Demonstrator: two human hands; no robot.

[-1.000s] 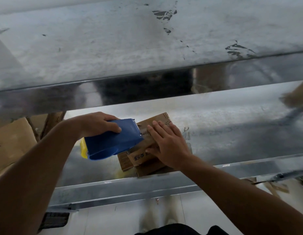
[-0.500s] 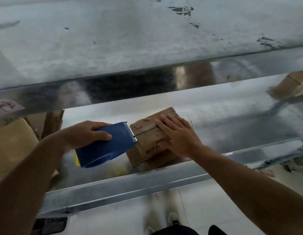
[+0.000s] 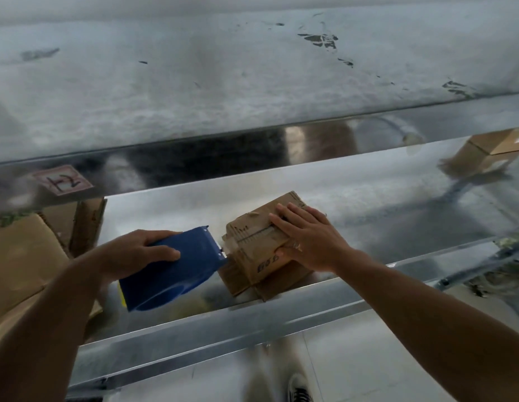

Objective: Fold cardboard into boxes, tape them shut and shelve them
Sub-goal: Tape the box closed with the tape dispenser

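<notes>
Dispenser [image 3: 177, 271] farther left; box [image 3: 254, 250] beneath right hand [image 3: 313, 242]

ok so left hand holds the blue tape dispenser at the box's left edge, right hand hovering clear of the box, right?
No: the right hand is not clear, it lies flat on top of the cardboard box, fingers straight, as the head view shows. The left hand does hold the blue tape dispenser at its left edge.

Glossy blue plastic tape dispenser [image 3: 177, 271], creased matt cardboard box [image 3: 258, 250], scuffed shiny metal shelf [image 3: 368, 204].
</notes>
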